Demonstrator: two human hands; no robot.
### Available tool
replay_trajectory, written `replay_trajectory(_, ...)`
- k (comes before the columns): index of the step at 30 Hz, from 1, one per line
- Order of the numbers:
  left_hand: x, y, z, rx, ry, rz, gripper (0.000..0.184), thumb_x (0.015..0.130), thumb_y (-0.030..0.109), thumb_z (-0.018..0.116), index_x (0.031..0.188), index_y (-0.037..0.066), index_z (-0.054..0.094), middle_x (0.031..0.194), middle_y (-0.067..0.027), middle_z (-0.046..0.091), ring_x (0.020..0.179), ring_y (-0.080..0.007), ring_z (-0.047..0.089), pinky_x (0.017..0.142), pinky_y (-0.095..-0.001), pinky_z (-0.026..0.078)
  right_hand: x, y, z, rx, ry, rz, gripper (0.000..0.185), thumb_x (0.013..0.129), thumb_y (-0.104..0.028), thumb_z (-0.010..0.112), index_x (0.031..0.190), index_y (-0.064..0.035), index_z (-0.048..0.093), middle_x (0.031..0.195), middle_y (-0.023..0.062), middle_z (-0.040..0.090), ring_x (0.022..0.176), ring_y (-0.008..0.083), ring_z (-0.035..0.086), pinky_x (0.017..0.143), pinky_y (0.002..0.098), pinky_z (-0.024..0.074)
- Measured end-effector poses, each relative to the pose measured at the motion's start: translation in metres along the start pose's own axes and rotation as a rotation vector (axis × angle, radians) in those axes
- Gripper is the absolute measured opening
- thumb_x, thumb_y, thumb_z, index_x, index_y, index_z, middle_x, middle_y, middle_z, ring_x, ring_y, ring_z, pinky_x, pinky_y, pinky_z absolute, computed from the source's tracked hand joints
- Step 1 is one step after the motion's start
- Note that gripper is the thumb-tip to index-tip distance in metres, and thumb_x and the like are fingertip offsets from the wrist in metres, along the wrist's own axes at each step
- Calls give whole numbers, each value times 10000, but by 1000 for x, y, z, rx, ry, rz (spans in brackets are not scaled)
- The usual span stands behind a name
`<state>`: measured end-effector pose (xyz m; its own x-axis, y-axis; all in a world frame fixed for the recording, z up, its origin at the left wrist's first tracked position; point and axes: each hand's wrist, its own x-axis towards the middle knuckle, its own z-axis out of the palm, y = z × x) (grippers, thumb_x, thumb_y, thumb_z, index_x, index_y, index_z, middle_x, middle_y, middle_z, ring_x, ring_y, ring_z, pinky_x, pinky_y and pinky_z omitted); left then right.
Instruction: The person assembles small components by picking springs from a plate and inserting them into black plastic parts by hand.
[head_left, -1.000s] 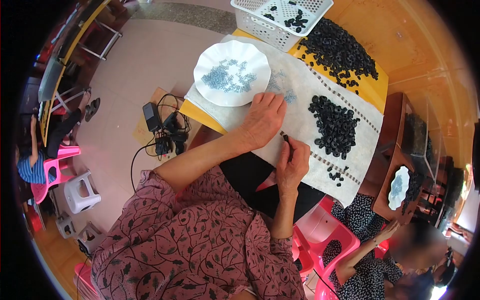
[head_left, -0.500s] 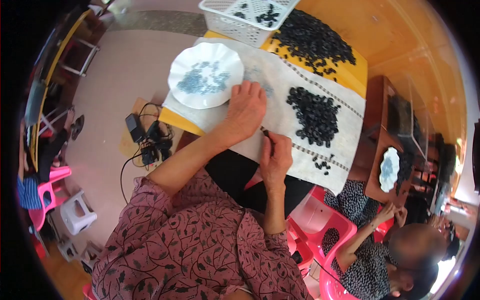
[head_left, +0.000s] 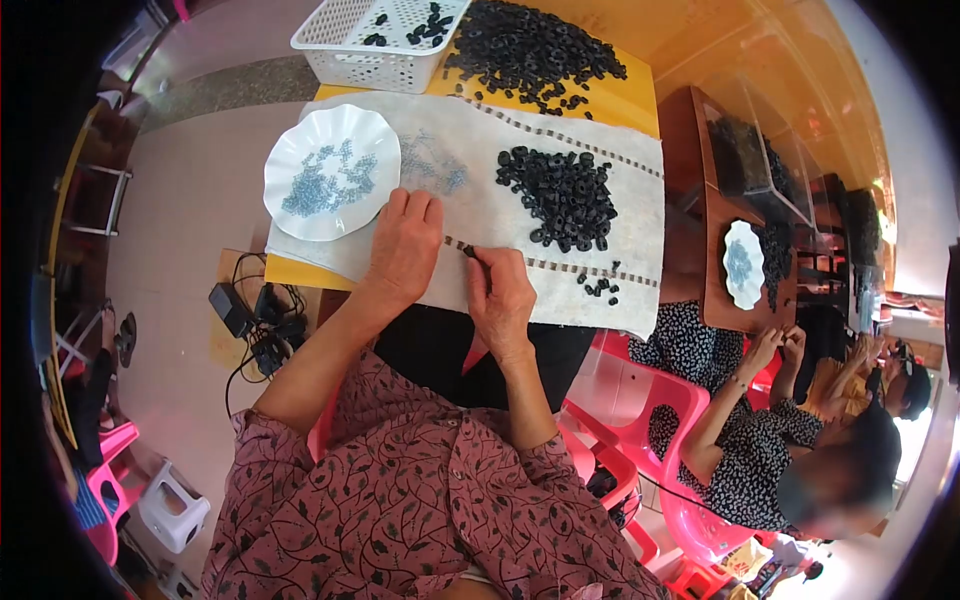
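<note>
My left hand [head_left: 405, 245] rests on the white cloth [head_left: 470, 215] beside the scalloped white plate [head_left: 280, 205]. Its fingers are bent and close together, over the edge of some scattered small bluish pieces [head_left: 455, 178]; whatever they grip is hidden. Just to the right, my right hand [head_left: 503, 295] pinches a small black piece [head_left: 470, 252] between thumb and forefinger. This piece is by the striped dark-and-light line [head_left: 580, 267] on the cloth. More bluish pieces [head_left: 320, 185] lie in the plate. A heap of black pieces [head_left: 565, 200] sits behind my right hand.
At the back stand a white basket [head_left: 370, 70] and a larger black heap [head_left: 530, 50] on the yellow tabletop [head_left: 640, 95]. Cables [head_left: 265, 325] lie left of the table. A person [head_left: 750, 430] sits at the right, near another small plate [head_left: 742, 265] and a pink chair [head_left: 650, 400].
The view has swung, so the table and both hands appear further left. My hands keep nearly the same pose over the cloth. The seated person's hands have come together near their table.
</note>
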<state>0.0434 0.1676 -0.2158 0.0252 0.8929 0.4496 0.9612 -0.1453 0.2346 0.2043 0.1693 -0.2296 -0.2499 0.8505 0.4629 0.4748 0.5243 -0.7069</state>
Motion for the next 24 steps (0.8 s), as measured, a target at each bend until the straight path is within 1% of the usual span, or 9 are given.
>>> replay_trajectory(7,1,-3,12,-178,171,-21,103,701,35,560,802,44,580,875,-83,547,866,-280,498,746,-371,434,-3,4,1,14,-14,-13,151,789,34,651,931,-3,617,839,150,589,731,320,607,636,357,495)
replay_trajectory(10,-3,-8,16,-248,167,-58,176,706,-3,542,867,23,607,913,-91,579,889,-291,519,782,-374,450,-1,2,0,18,-10,-23,142,811,30,633,950,3,620,855,161,595,752,316,610,664,354,500)
replay_trajectory(11,-3,-8,17,-309,190,-63,205,708,-16,535,894,17,616,929,-95,587,898,-295,524,799,-373,455,-1,3,0,4,-16,-18,130,827,27,627,955,8,620,866,156,600,750,299,611,666,338,498)
replay_trajectory(12,-3,-6,14,-373,210,-105,316,672,-114,525,949,-7,635,947,-122,610,902,-326,557,804,-384,484,-2,3,-1,36,-14,17,128,832,24,626,959,11,619,867,151,602,749,289,610,665,333,496)
replay_trajectory(13,-4,-6,15,-365,211,-116,316,672,-114,525,949,-7,635,947,-122,610,902,-326,557,804,-384,484,-3,3,-2,67,-10,52,126,838,22,625,964,14,618,868,146,603,747,278,608,664,327,494)
replay_trajectory(17,-8,-5,16,-468,266,-183,266,714,-76,537,952,2,626,952,-115,603,891,-327,558,801,-395,478,-8,10,-1,329,19,292,137,847,10,654,981,9,622,827,43,572,659,75,534,589,213,447)
replay_trajectory(19,-12,2,14,-507,267,-224,268,721,-87,545,959,5,629,950,-120,604,884,-330,567,788,-399,485,-9,11,-2,410,29,332,146,842,20,658,982,8,621,826,32,567,654,65,527,588,202,442)
replay_trajectory(21,-14,9,9,-532,360,-270,227,786,-71,583,980,25,653,962,-110,625,853,-291,606,715,-338,513,-9,10,-4,520,43,388,200,823,54,671,1005,6,604,832,17,567,640,48,512,588,175,431)
replay_trajectory(24,-19,22,3,-618,356,-296,223,809,-58,580,1002,28,654,928,-109,627,821,-252,621,685,-300,510,-6,4,-7,546,52,400,243,812,67,679,1029,12,585,830,18,569,635,45,507,589,173,429)
